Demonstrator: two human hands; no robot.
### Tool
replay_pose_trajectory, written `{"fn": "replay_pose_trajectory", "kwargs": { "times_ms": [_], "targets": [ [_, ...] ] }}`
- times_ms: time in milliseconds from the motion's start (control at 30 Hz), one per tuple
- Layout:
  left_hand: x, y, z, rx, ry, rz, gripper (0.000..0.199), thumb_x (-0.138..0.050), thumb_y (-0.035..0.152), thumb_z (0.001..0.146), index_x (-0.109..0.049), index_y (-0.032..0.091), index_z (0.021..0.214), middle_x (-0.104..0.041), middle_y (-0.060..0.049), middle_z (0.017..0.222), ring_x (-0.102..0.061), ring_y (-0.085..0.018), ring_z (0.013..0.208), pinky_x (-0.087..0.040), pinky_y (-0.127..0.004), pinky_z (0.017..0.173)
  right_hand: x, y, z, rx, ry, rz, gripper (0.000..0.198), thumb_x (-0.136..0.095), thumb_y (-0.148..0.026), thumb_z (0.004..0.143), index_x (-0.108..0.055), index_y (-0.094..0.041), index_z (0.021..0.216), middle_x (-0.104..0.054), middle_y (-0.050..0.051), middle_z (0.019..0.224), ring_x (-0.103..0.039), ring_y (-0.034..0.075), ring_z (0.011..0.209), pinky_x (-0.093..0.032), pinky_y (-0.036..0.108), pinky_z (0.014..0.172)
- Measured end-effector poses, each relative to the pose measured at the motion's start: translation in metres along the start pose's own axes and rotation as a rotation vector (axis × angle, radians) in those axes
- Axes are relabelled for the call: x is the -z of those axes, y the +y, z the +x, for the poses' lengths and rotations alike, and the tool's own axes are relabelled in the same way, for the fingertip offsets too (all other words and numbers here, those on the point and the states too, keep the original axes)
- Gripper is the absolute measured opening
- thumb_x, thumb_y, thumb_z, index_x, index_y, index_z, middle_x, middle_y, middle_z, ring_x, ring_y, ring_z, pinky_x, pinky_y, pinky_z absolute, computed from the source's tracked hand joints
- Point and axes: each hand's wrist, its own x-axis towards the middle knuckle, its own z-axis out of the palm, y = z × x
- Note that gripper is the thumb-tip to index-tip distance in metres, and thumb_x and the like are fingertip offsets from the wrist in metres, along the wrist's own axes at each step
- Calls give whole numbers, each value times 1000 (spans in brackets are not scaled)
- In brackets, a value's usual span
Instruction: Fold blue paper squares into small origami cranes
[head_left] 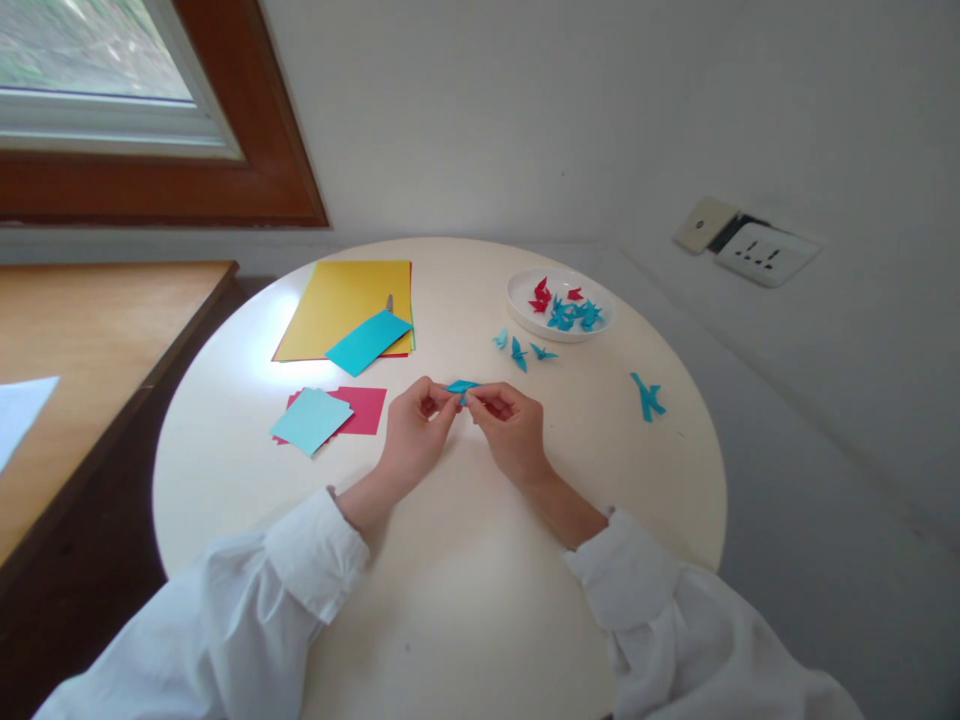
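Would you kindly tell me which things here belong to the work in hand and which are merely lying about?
Likely in the work:
folded blue paper, between left hand and right hand;
pale-blue square paper;
paper cranes in the white dish.

Seemingly lying about:
blue paper strips;
white sheet on the wooden desk.

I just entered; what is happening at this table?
A person's left hand and right hand pinch a small folded blue paper over the white round table. Beyond it, three bluish paper birds sit near a shallow white round dish with red paper birds and blue paper birds. Flat coloured paper sheets lie to the left.
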Motion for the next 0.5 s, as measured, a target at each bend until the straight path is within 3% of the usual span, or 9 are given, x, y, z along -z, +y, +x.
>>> {"fn": "replay_pose_trajectory", "kwargs": {
  "times_ms": [167,333,500],
  "targets": [
    [1,2,1,-4,10,5,16,-64,25,70,-51,17,64,-58,0,62,-58,-13,61,-45,-24,56,0,0,0,-13,10,27,9,-63,-27,67,-62,-18,66,-63,1,64,-56,12,60,-49,27,59],
    [3,6,1,67,-67,-68,24,-64,26,71,-41,20,72,-53,6,54,-55,-10,48,-41,-21,46,2,1,0,-7,3,41,11,-65,-26,66,-59,-18,65,-59,-1,63,-55,11,59,-46,25,58],
    [6,11,0,74,-142,-105,31,-65,23,70,-43,20,91,-60,3,64,-61,-13,61,-49,-25,59,4,4,0,4,-50,86,16,-65,-26,66,-52,-20,70,-54,-4,66,-54,10,60,-46,23,58]
  ]
}}
